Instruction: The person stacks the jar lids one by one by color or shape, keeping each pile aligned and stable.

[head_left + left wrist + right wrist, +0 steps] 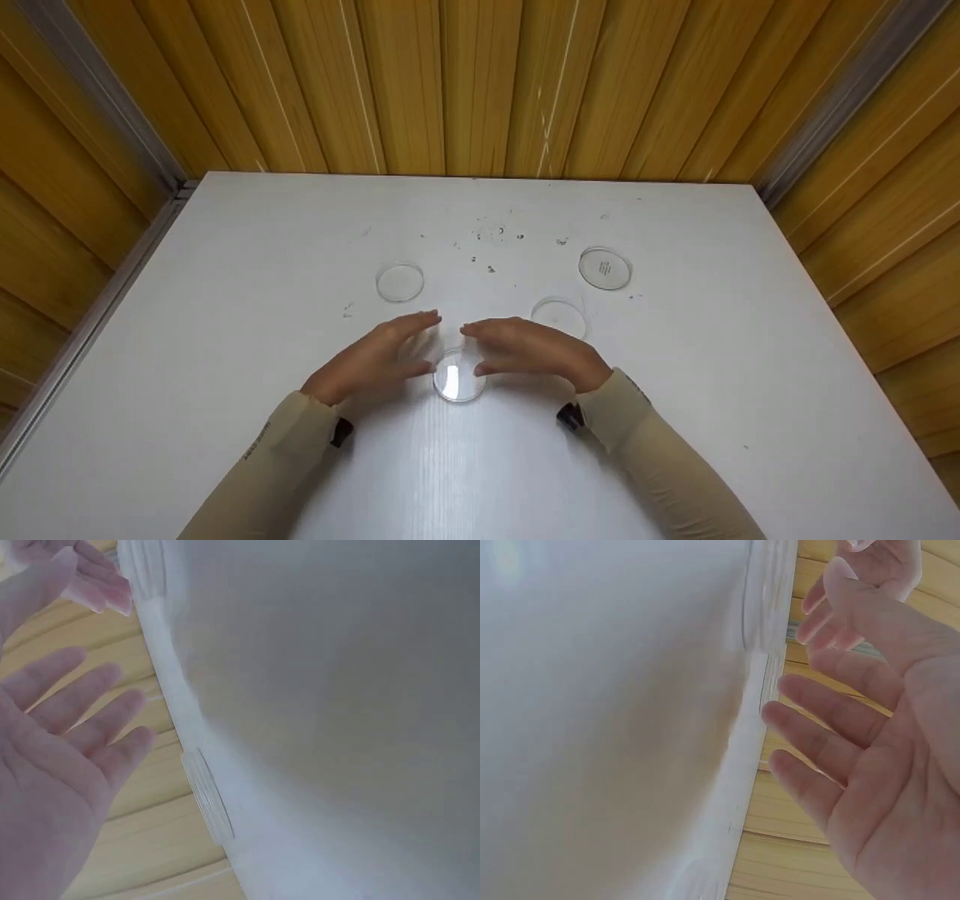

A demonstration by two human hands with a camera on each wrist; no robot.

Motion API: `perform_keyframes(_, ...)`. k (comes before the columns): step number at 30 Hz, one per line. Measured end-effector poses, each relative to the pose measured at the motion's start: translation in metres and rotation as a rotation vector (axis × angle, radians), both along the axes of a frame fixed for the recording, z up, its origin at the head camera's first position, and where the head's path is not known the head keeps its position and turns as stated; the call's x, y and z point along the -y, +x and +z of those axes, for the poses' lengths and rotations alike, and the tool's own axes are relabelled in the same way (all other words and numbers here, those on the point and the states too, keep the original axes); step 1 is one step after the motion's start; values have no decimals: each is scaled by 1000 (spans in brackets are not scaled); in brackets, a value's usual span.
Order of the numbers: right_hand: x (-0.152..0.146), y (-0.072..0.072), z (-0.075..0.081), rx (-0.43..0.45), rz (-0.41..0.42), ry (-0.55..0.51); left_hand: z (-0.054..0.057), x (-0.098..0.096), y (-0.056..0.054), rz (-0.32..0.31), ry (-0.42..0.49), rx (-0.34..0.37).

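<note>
A clear, round petri dish (459,384) lies on the white table between the two hands, a bright reflection on its top. My left hand (375,356) hovers to its left, thumb tip right at the rim in the head view. On the other side is my right hand (536,351), its thumb overlapping the dish's right edge in that view. Both palms face inward, with fingers loosely extended and nothing in them. In the right wrist view, the dish (766,596) shows side-on beyond the fingers of the right hand (885,765).
Another clear dish (400,283) lies farther back on the left. One more (559,320) sits just behind the right hand, partly covered by it. A dish with dark print (605,270) is at the back right. Wood-patterned panels (480,90) wall the table's back and sides.
</note>
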State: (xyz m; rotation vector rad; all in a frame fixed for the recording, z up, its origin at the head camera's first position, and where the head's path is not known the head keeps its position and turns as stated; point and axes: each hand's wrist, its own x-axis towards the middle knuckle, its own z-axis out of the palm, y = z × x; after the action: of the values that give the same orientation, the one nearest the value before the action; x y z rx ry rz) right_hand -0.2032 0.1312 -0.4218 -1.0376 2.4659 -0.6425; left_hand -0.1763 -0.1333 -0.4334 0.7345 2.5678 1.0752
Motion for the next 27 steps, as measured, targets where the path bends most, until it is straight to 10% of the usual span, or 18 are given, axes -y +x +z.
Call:
perform_keyframes(11, 10, -35, 8, 55, -168, -50, -5, 21, -33, 263, 51, -88)
perform_keyframes(27, 32, -82, 0, 127, -234, -108, -14, 33, -73, 422, 33, 128)
